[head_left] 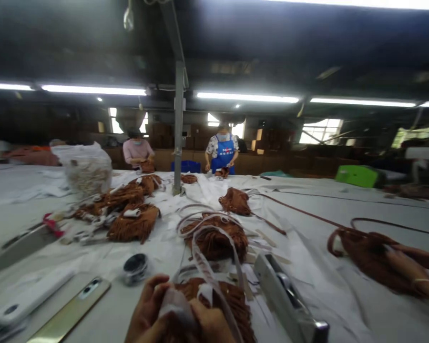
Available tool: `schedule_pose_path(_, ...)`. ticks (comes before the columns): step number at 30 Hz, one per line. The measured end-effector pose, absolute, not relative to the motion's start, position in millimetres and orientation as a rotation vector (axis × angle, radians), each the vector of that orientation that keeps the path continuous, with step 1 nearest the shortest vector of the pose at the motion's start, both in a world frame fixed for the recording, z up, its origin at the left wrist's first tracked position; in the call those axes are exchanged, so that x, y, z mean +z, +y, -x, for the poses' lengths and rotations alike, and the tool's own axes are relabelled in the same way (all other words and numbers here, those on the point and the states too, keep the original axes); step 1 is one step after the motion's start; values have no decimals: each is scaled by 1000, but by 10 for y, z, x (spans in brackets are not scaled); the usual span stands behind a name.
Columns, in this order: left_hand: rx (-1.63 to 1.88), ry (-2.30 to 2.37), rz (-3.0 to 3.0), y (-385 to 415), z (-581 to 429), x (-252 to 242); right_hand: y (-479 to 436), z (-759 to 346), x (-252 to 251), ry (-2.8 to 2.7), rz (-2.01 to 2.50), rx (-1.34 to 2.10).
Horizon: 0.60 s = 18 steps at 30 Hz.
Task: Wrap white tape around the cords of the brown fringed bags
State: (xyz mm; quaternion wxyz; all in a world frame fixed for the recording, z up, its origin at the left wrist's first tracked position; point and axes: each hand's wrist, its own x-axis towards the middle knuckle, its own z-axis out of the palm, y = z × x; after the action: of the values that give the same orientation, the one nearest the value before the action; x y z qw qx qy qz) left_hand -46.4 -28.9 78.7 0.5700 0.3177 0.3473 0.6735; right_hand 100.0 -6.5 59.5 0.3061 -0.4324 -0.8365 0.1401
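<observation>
Low in the middle of the head view, my left hand [147, 310] and my right hand [212, 325] are closed on a blurred piece of white wrapping [178, 305]. My fingers meet around it from both sides. Under and just beyond my hands lies a brown fringed bag [236, 305], partly hidden by them. A strap in pale wrapping [207, 262] loops up from it. Behind it rests another brown fringed bag [218, 236], its strap also pale and looped.
A tape dispenser [289, 300] stands to the right, a phone [71, 312], white device [32, 295] and round dark-topped item [135, 267] to the left. At right, another person's hand [402, 262] touches a brown bag [364, 252]. Two people [223, 150] work across the table.
</observation>
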Motion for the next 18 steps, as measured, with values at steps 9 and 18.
schedule_pose_path(9,1463,409,-559,-235,389,742,-170,-1144,968,-2114,1043,332)
schedule_pose_path(18,1504,469,-423,-247,337,578,-93,-1057,852,-2195,987,-184)
